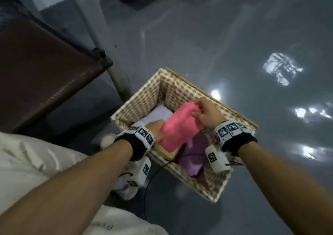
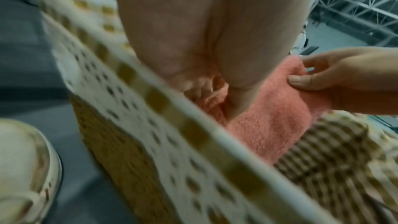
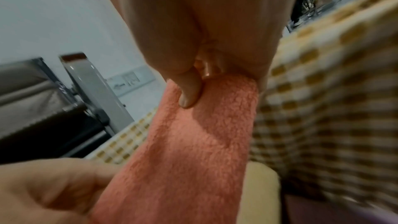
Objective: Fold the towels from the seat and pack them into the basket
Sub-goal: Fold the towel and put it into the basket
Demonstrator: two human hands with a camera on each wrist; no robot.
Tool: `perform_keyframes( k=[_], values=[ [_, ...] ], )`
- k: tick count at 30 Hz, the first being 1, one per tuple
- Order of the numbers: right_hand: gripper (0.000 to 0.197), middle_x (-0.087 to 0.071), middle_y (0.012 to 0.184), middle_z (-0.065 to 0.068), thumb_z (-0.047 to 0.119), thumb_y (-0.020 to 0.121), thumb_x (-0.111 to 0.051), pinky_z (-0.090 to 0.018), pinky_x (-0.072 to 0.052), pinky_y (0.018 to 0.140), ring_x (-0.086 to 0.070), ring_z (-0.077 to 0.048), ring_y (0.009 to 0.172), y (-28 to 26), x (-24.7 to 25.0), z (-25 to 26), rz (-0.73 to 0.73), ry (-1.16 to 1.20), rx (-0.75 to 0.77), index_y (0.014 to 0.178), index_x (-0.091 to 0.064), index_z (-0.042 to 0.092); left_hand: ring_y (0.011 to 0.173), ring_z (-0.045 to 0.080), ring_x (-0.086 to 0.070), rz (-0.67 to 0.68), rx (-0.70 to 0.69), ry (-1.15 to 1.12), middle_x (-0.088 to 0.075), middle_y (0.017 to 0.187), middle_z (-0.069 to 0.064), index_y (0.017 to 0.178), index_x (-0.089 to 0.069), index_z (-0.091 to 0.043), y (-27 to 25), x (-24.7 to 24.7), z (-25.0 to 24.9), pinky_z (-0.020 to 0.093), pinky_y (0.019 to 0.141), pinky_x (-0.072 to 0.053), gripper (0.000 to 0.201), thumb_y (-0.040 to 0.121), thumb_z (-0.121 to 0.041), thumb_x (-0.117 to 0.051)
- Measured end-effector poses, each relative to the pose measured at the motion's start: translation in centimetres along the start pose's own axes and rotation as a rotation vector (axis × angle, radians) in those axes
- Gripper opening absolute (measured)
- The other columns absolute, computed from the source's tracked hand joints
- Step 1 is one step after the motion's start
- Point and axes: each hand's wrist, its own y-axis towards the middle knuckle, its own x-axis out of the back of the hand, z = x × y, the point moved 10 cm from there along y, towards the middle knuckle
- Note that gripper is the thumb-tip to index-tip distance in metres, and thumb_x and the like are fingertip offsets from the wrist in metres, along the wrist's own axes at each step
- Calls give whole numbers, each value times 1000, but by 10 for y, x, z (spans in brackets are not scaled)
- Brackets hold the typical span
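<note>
Two hands, one folded pink towel, one lined basket; listed left to right as in the head view.

Brown seat (image 1: 41, 72): far left, well apart from the hands; no towel shows on the visible part.

White towel (image 1: 160, 113): folded, lying in the basket's far-left part.

Left hand (image 1: 155, 130): fingers curled round the near-left end of the pink towel (image 1: 180, 126); fingertips hidden in the cloth.

Yellow towel (image 1: 167, 151): folded, low in the basket, directly beneath the pink one.

Pink towel: folded into a narrow bundle, held over the basket interior, slanting across it; whether it touches the yellow towel cannot be told.

Purple towel (image 1: 194, 155): in the near-right part, beside the yellow one.

Right hand (image 1: 207, 113): thumb and fingers pinching the far-right end of the pink towel.

Basket (image 1: 140, 103): wicker, checked liner, standing on the grey floor (image 1: 234, 45).

Step in hand, judged: packing the pink towel. Next move calls for lowering it flat onto the yellow towel, keeping the fold closed, then letting go with both hands together.
</note>
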Motion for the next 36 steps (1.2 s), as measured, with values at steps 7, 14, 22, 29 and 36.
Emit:
perform_keyframes(
  k=[7, 14, 22, 29, 36],
  values=[
    [36, -62, 122, -9, 16, 86, -62, -27, -42, 90, -57, -26, 111, -7, -30, -74, 220, -309, -243, 122, -58, 13, 105, 25, -61, 289, -76, 162, -65, 114, 8, 115, -60, -11, 15, -84, -28, 30, 85, -47, 29, 87, -22, -59],
    [25, -66, 102, -13, 19, 94, -54, -28, -48, 79, -62, -28, 99, -22, -36, -91, 367, -475, -408, 109, -67, 5, 102, 28, -63, 143, -31, -57, -67, 109, 13, 109, -62, -10, -1, -36, -31, 32, 81, -50, 22, 93, -15, -47],
    [24, -70, 89, -8, 20, 92, -54, -21, -42, 62, -59, -14, 70, -22, -35, 40, 334, -367, -31, 103, -68, 4, 88, 21, -67, -192, -19, -275, -71, 93, 7, 94, -69, -13, -68, 63, -15, 33, 83, -53, 18, 91, -17, -52],
    [17, -71, 101, -6, 23, 89, -61, -29, -49, 87, -64, -20, 97, -23, -8, 247, 192, -322, 395, 101, -71, 16, 66, 10, -62, -528, -76, -390, -68, 77, 4, 92, -67, -12, -185, 196, 19, 14, 58, -48, 13, 90, -9, -55],
    [15, -68, 90, 2, 20, 88, -62, -18, -39, 75, -63, -15, 93, -54, -44, 468, 188, -382, 781, 97, -73, 18, 67, 10, -62, -905, -41, -485, -67, 80, 2, 93, -65, -12, -346, 294, 103, 11, 55, -47, 15, 93, -7, -51]
  ],
)
